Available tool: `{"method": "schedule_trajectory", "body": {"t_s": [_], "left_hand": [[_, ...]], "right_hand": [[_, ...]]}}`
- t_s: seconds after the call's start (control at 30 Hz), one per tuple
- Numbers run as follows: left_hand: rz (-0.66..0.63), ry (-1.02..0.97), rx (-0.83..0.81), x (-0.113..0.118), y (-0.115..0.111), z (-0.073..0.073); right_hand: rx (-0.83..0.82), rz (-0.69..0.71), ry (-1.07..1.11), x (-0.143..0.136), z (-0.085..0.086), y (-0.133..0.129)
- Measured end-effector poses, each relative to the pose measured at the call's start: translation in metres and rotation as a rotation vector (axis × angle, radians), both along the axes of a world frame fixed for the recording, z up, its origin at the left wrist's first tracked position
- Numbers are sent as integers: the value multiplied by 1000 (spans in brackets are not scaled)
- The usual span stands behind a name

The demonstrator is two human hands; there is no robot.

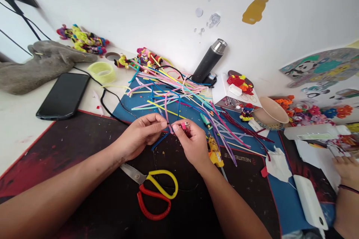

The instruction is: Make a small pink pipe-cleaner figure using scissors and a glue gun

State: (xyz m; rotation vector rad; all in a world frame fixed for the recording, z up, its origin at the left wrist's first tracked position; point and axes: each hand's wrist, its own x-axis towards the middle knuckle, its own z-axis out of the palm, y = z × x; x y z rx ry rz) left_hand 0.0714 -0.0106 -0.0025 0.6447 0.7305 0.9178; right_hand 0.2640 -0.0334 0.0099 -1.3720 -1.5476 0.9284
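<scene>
My left hand [146,130] is closed, its thumb and forefinger pinching the lower part of a pink pipe cleaner [166,108] whose bent upper part stands above my fingers. Close against it, my right hand [190,138] is closed too, with its thumb on the same pipe cleaner near a small pink and red piece [185,127] that my fingers partly hide. A blue pipe cleaner [178,104] rises just behind. Below my hands, scissors [143,179] with one yellow and one red handle lie on the dark mat [112,209]. A yellow glue gun [215,152] rests beside my right hand.
Many coloured pipe cleaners [196,95] spread behind my hands. A phone [64,95] and yellow coil [101,72] are at left. A black flask [209,61], white box [235,93] and bowl [271,112] stand at back. Another person's hand [346,168] is at far right.
</scene>
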Motion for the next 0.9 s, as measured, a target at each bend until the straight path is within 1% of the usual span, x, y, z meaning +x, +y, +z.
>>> {"method": "schedule_trajectory", "body": {"t_s": [0.13,0.3,0.57,0.73,0.9], "left_hand": [[7,10,-7,0,0,1],[6,19,5,0,0,1],[-68,4,17,-3,0,-5],[-94,18,51,-3,-1,-2],[-91,29,90,-3,0,1]], "right_hand": [[-12,11,-20,3,-1,-2],[-21,27,-28,3,1,-3],[-59,114,-97,9,9,0],[-68,147,-196,11,4,1],[-24,191,-327,10,-2,2]]}}
